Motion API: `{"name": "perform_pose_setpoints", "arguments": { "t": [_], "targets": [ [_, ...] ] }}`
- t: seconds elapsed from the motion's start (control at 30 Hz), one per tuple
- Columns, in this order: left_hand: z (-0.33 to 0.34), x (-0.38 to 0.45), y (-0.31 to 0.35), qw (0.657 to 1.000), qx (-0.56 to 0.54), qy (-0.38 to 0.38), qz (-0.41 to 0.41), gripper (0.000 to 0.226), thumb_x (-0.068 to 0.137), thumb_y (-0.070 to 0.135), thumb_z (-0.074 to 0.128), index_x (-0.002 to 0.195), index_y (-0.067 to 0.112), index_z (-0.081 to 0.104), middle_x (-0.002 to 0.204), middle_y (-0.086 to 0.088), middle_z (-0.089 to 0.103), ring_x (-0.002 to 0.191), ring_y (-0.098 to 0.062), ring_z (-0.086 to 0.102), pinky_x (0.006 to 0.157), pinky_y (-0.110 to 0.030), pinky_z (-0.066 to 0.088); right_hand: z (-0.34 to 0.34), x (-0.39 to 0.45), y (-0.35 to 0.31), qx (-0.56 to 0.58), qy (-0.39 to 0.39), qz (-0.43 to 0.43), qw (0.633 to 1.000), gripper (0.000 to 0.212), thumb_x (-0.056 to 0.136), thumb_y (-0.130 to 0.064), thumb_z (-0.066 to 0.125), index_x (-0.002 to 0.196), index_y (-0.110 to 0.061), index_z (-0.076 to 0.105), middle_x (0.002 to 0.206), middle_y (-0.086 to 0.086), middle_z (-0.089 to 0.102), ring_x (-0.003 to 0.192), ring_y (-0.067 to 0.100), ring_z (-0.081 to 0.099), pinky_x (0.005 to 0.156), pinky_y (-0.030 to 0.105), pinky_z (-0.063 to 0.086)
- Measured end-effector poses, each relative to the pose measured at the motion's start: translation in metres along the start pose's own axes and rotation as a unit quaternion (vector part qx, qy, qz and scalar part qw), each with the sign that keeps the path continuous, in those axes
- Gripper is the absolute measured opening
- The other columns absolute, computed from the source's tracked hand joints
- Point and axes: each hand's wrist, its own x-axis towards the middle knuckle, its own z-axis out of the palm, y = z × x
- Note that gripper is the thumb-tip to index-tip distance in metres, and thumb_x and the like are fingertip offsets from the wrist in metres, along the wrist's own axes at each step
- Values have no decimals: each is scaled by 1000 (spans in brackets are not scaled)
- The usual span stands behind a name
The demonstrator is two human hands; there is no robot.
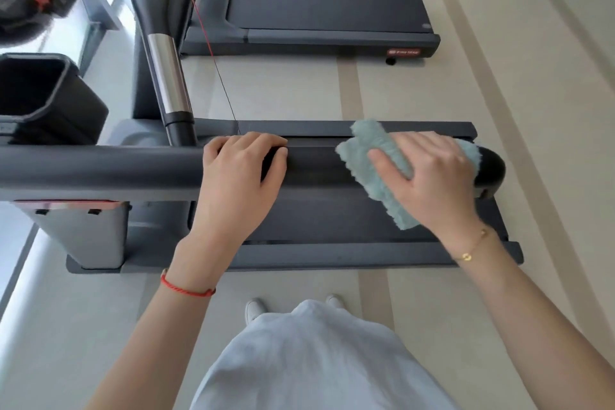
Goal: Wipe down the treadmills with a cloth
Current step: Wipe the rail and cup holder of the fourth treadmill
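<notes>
pale skirt (316, 359) fills the near edge. left hand (239, 173) curls over the treadmill's dark handrail (100, 170), gripping it. further right, right hand (429, 180) presses a fluffy teal cloth (376, 156) flat onto the handrail's end, fingers spread.

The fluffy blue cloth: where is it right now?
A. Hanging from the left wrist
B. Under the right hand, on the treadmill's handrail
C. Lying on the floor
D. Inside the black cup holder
B: the right hand presses the cloth flat against the handrail near its end, while the left hand grips the rail bare.
</notes>
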Motion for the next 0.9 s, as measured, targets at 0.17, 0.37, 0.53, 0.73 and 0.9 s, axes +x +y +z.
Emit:
{"name": "perform_pose_setpoints", "arguments": {
  "t": [0.17,0.37,0.53,0.73,0.9],
  "targets": [
    [20,6,35,1000,-3,-3,7,26,101,28,45,106,20,69,101,8,71,92,-17,63,99,-39,36,-3,1,22,15,-5,10,1000,45,97,-50,46,80,-12,64,68,0,64,67,24,59,64,31,39],
    [40,11,69,1000,-10,-18,18,28,100,30,44,108,19,69,102,8,70,94,-16,64,98,-32,31,-8,-26,49,36,17,-76,996,42,97,-47,55,119,-13,67,119,-1,68,110,22,62,98,37,45],
    [53,13,91,999,-13,-23,19,33,100,34,41,110,19,68,103,7,71,94,-18,63,100,-33,31,-20,-12,75,117,-17,22,993,42,94,-53,51,95,-18,73,88,-7,73,85,17,65,70,31,49],
    [72,17,119,999,-2,-26,27,39,100,38,37,112,20,69,104,7,71,95,-20,63,98,-32,31,-19,-40,94,185,0,63,981,41,96,-46,52,116,-13,66,114,-6,65,107,16,56,94,24,43],
    [77,15,127,1000,9,-8,27,39,100,39,38,114,20,70,106,7,72,95,-20,63,98,-33,32,-20,-44,104,276,-17,119,954,30,96,-40,55,113,-16,64,105,-9,64,100,13,59,87,27,48]
  ]
}}
